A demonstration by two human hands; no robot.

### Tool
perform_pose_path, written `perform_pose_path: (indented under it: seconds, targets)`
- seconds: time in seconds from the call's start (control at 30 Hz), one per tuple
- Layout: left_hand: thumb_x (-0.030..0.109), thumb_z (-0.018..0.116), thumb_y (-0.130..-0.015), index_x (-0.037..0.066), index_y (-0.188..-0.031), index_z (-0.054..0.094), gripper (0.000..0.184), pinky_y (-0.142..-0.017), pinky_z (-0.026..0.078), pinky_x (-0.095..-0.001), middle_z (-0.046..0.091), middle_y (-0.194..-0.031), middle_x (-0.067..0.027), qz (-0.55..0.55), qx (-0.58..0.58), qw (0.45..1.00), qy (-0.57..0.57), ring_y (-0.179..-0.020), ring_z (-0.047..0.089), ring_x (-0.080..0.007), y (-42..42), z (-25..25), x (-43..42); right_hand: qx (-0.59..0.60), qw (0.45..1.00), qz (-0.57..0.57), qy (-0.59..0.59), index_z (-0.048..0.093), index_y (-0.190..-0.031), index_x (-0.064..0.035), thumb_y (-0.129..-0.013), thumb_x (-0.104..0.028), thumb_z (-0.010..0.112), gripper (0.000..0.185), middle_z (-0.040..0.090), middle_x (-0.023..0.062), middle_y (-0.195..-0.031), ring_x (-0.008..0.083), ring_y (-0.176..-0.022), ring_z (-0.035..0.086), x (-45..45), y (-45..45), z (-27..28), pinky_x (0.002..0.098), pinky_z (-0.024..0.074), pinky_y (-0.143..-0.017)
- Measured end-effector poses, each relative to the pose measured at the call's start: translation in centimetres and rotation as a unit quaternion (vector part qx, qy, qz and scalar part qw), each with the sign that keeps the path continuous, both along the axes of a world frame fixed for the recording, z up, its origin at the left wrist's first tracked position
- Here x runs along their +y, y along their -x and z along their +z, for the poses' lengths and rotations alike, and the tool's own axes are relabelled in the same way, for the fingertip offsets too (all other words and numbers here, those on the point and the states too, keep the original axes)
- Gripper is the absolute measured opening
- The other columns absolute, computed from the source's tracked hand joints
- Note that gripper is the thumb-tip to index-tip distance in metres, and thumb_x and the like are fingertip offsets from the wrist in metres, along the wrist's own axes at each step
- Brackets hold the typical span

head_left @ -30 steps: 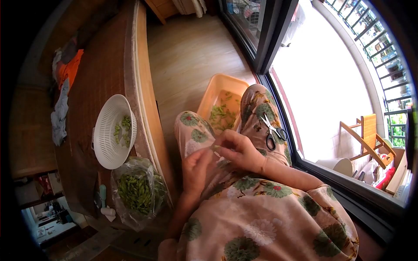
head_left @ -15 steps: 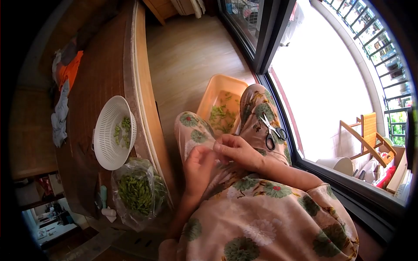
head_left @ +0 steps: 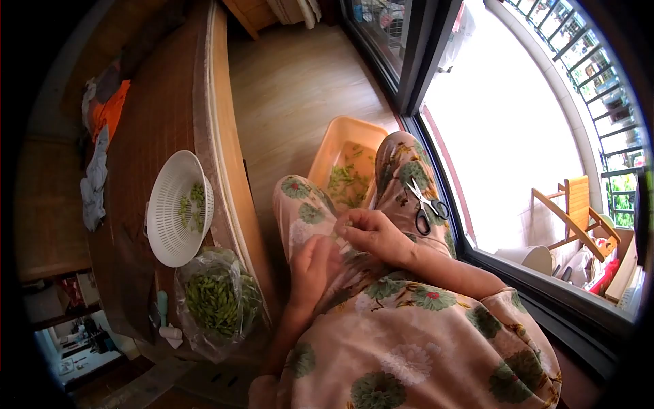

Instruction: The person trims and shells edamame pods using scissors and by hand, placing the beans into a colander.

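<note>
My left hand (head_left: 314, 267) and my right hand (head_left: 373, 235) are close together above my lap, nearly touching. The right thumb and forefinger are pinched. The left fingers are curled together and a little blurred. Whatever lies in the fingers is too small or hidden to make out. Scissors with black handles (head_left: 424, 210) rest on my right thigh, blades partly apart. Beyond my knees stands an orange basin (head_left: 327, 142) with green pods or pieces in liquid. A clear plastic bag (head_left: 238, 320) at my left is filled with green pods (head_left: 214, 300).
A tilted-looking white colander (head_left: 170, 225) with a few green beans (head_left: 195, 198) sits on the brown mat-covered surface (head_left: 157, 109) at my left. Behind the bag lies a green-handled tool (head_left: 162, 307). A sliding door frame (head_left: 436, 61) and folded wooden chair (head_left: 575, 211) are at my right.
My left hand has shifted slightly down and away from the right one, its fingers turning more closed. The right hand has barely moved. Everything else is the same.
</note>
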State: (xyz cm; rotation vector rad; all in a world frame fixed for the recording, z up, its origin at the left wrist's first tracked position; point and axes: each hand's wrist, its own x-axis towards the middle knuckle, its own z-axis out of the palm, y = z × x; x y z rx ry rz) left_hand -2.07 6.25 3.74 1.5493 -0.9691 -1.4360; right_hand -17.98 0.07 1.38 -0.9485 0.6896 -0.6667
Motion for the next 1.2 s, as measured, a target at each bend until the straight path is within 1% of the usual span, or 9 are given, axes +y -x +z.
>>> perform_pose_path:
  seconds: [0.1,0.23,0.5,0.67,0.73,0.83,0.93,1.03,1.2]
  targets:
    - [0.022,0.045,-0.097,0.002,-0.086,0.057,0.025,-0.059,0.042,-0.0211,0.056,-0.075,-0.0009,-0.008,0.04,0.999,-0.016,-0.065,0.05,-0.0067,-0.5,-0.2,0.0,-0.002,0.997,0.033,-0.064,0.058,-0.091,-0.0054,-0.092,-0.018,0.055,0.013,0.046,-0.0074,-0.068,0.0017,-0.056,0.036,-0.3,0.3,0.6,0.0184,0.0279,-0.049]
    - [0.025,0.04,-0.098,0.003,-0.08,0.052,0.03,-0.058,0.039,-0.023,0.051,-0.071,-0.0018,0.017,0.243,0.968,-0.055,-0.062,0.046,-0.0095,-0.2,-0.4,0.1,-0.06,0.991,0.021,-0.118,0.058,-0.09,-0.0052,-0.091,-0.016,0.056,0.011,0.043,-0.0063,-0.064,0.003,-0.051,0.034,-0.2,0.1,0.4,0.0196,0.0254,-0.046]
    - [0.032,0.037,-0.099,0.005,-0.084,0.048,0.032,-0.058,0.036,-0.0272,0.046,-0.066,-0.0045,0.006,0.417,0.903,-0.098,-0.059,0.041,-0.0148,-0.6,-1.5,0.1,-0.098,0.987,-0.004,-0.124,0.058,-0.087,-0.0059,-0.09,-0.014,0.055,0.009,0.052,-0.0053,-0.067,0.0035,-0.054,0.04,0.1,-0.2,0.5,0.0195,0.0314,-0.048]
    - [0.019,0.048,-0.096,0.001,-0.104,0.051,0.02,-0.069,0.042,-0.0245,0.053,-0.075,-0.0042,-0.01,0.069,0.997,0.024,-0.07,0.049,-0.0119,0.5,-0.1,-0.1,-0.006,0.992,-0.031,-0.119,0.057,-0.08,-0.0053,-0.088,-0.013,0.056,0.011,0.053,-0.0051,-0.069,0.0027,-0.059,0.044,-0.1,0.1,-0.3,0.0189,0.034,-0.052]
    - [0.008,0.058,-0.089,0.0,-0.107,0.057,0.019,-0.071,0.044,-0.0224,0.058,-0.079,-0.0024,-0.009,-0.094,0.982,0.161,-0.074,0.053,-0.0078,0.6,-0.9,-0.2,0.031,0.993,-0.045,-0.105,0.057,-0.079,-0.0044,-0.087,-0.011,0.057,0.01,0.054,-0.0045,-0.072,0.0026,-0.064,0.046,-0.1,0.0,-0.6,0.0185,0.0364,-0.056]
    - [0.005,0.063,-0.082,0.0,-0.093,0.062,0.012,-0.07,0.048,-0.0284,0.064,-0.08,-0.0106,-0.016,-0.232,0.96,0.159,-0.075,0.062,-0.018,0.2,-0.1,-0.5,0.015,0.997,-0.056,-0.045,0.058,-0.082,-0.0021,-0.084,-0.007,0.058,0.005,0.055,-0.0036,-0.076,0.0034,-0.072,0.048,0.1,-0.4,-0.5,0.0194,0.0398,-0.063]
    - [0.005,0.063,-0.082,-0.002,-0.091,0.064,0.012,-0.066,0.049,-0.029,0.065,-0.079,-0.0135,-0.039,-0.327,0.915,0.234,-0.071,0.063,-0.02,0.2,0.5,-0.9,0.029,0.997,-0.058,-0.03,0.058,-0.083,0.0,-0.083,-0.004,0.058,0.004,0.056,-0.003,-0.077,0.0047,-0.076,0.049,0.0,-0.4,0.1,0.0209,0.0414,-0.068]
    - [0.006,0.062,-0.084,-0.003,-0.095,0.064,0.015,-0.065,0.048,-0.0282,0.066,-0.079,-0.0115,-0.009,-0.235,0.956,0.175,-0.071,0.063,-0.0161,0.0,-0.3,-0.6,0.014,0.997,-0.07,0.02,0.057,-0.081,-0.0042,-0.088,-0.01,0.058,0.009,0.05,-0.0085,-0.071,-0.0003,-0.065,0.043,0.2,-0.6,-0.3,0.0173,0.0339,-0.054]
    - [0.012,0.055,-0.091,-0.004,-0.099,0.064,0.019,-0.061,0.047,-0.0234,0.064,-0.076,-0.0064,0.003,-0.129,0.986,0.106,-0.066,0.059,-0.0095,-0.4,-0.7,-0.7,0.032,0.998,-0.059,0.02,0.057,-0.083,0.0001,-0.083,-0.005,0.058,0.006,0.055,-0.0033,-0.076,0.0043,-0.073,0.048,0.2,-0.5,-0.8,0.0201,0.04,-0.065]
